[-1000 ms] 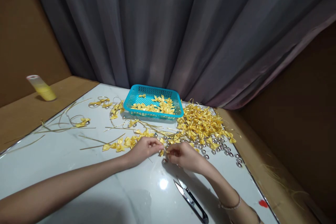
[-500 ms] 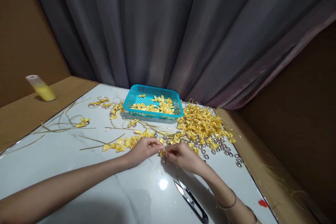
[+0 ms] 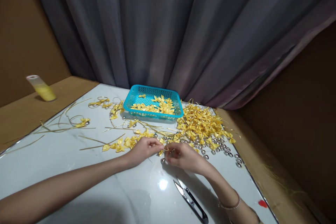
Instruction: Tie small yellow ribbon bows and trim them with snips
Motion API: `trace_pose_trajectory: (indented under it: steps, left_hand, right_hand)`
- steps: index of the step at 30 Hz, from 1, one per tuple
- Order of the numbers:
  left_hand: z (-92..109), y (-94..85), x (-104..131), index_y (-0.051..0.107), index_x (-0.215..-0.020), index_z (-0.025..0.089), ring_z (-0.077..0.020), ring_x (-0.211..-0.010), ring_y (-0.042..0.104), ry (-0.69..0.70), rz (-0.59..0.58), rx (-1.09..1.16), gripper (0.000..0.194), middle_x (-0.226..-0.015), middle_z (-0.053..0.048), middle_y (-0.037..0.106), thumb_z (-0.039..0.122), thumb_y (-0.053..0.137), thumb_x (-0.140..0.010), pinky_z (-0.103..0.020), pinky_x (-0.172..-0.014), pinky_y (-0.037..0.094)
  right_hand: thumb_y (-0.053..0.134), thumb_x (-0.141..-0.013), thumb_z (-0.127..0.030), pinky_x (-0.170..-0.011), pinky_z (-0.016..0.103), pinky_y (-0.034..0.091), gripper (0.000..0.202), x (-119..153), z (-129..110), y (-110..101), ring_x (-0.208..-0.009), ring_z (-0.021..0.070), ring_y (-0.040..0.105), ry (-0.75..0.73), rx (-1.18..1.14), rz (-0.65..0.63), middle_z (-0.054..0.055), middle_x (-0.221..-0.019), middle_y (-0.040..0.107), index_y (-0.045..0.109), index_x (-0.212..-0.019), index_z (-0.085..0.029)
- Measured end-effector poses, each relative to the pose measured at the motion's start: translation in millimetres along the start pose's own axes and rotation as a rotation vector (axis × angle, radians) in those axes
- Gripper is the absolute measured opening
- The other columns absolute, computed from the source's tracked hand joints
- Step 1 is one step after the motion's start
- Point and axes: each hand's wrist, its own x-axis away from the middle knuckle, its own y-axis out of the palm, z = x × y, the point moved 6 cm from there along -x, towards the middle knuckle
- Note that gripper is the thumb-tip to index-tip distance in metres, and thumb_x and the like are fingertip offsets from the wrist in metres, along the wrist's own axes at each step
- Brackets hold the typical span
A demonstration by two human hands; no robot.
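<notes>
My left hand [image 3: 145, 150] pinches a thin gold cord [image 3: 166, 149] between thumb and forefinger, over the middle of the table. Facing it, my right hand [image 3: 183, 157] has curled fingers at the cord's other side; its fingertips partly hide what they grip. Just below the left fingertips a small yellow ribbon bow [image 3: 160, 153] shows. A silver bell [image 3: 163, 161] hangs or lies under the right fingers; which one, I cannot tell. Black-handled thread snips [image 3: 191, 201] lie on the table, nearer to me, beside my right forearm.
Behind my hands stands a blue basket [image 3: 126, 106] holding yellow bows. To its right is a heap of yellow bows with cords [image 3: 202, 120], with loose silver bells [image 3: 227, 148] in front. More bows and gold cords [image 3: 90, 143] spread leftward. A container [image 3: 43, 89] stands far left.
My right hand has shifted slightly and turned, its fingers now more spread around the cord. The silver bell beneath shows more clearly. My left hand stays in place.
</notes>
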Motion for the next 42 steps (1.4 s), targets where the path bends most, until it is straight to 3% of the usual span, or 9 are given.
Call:
trace_pose_trajectory:
  steps: [4, 8, 10, 14, 22, 28, 42]
  left_hand:
    - [0.0, 0.5, -0.1, 0.066, -0.075, 0.012, -0.0145, -0.068, 0.053, -0.001, -0.008, 0.001, 0.028, -0.071, -0.003, 0.063, 0.039, 0.058, -0.077, -0.023, -0.062, 0.039]
    - [1.5, 1.4, -0.1, 0.066, -0.075, 0.012, -0.0144, -0.068, 0.054, -0.001, -0.013, 0.004, 0.027, -0.071, -0.003, 0.064, 0.038, 0.058, -0.077, -0.023, -0.062, 0.039]
    - [2.4, 2.1, 0.0, 0.066, -0.075, 0.012, -0.0151, -0.069, 0.055, 0.006, -0.023, 0.006, 0.027, -0.073, -0.004, 0.065, 0.038, 0.058, -0.077, -0.023, -0.063, 0.04]
    - [2.3, 1.1, 0.5, 0.066, -0.076, 0.012, -0.0163, -0.072, 0.055, 0.008, -0.018, -0.013, 0.029, -0.074, -0.004, 0.065, 0.04, 0.057, -0.078, -0.024, -0.065, 0.041]
    - [1.9, -0.8, -0.7, 0.064, -0.072, 0.012, -0.0147, -0.067, 0.052, 0.002, 0.017, -0.002, 0.031, -0.07, -0.003, 0.062, 0.043, 0.058, -0.076, -0.024, -0.062, 0.038]
    - [1.4, -1.2, -0.8, 0.064, -0.071, 0.013, -0.0139, -0.065, 0.05, -0.001, 0.017, 0.006, 0.029, -0.068, -0.002, 0.059, 0.041, 0.058, -0.076, -0.023, -0.06, 0.037]
    - [1.7, -2.5, -0.2, 0.063, -0.071, 0.013, -0.0129, -0.063, 0.047, -0.011, 0.028, 0.007, 0.031, -0.065, -0.001, 0.057, 0.043, 0.058, -0.075, -0.022, -0.059, 0.035]
  right_hand:
    - [0.064, -0.067, -0.019, -0.055, 0.021, 0.038, 0.031, -0.9, 1.3, -2.2, -0.06, 0.0107, 0.054, 0.029, -0.01, 0.111, 0.002, -0.085, 0.065, 0.059, -0.098, -0.016]
    - [0.062, -0.073, -0.021, -0.057, 0.022, 0.037, 0.017, 0.9, -6.1, -3.2, -0.062, 0.0121, 0.054, -0.026, 0.083, 0.174, 0.003, -0.083, 0.066, 0.063, -0.09, -0.016]
    - [0.058, -0.078, -0.02, -0.059, 0.022, 0.037, 0.01, 2.2, -9.8, -1.7, -0.063, 0.0132, 0.055, -0.049, 0.114, 0.161, 0.003, -0.076, 0.067, 0.066, -0.079, -0.016]
    - [0.05, -0.083, -0.016, -0.06, 0.021, 0.037, 0.023, 3.6, -13.6, -0.1, -0.066, 0.0139, 0.058, -0.08, 0.087, 0.119, 0.004, -0.073, 0.069, 0.071, -0.073, -0.015]
    - [0.054, -0.08, -0.018, -0.051, 0.021, 0.031, 0.021, 3.4, -8.6, -2.8, -0.054, 0.0117, 0.051, -0.026, 0.158, 0.065, 0.003, -0.063, 0.066, 0.075, -0.078, -0.016]
    - [0.054, -0.077, -0.015, -0.05, 0.02, 0.03, 0.022, 3.7, -6.6, -4.4, -0.05, 0.0101, 0.048, -0.037, 0.186, 0.074, 0.001, -0.055, 0.063, 0.071, -0.064, -0.015]
    - [0.056, -0.076, -0.013, -0.05, 0.021, 0.03, 0.022, 3.6, -7.2, -8.7, -0.049, 0.0101, 0.048, -0.016, 0.177, 0.051, 0.001, -0.051, 0.06, 0.066, -0.056, -0.014]
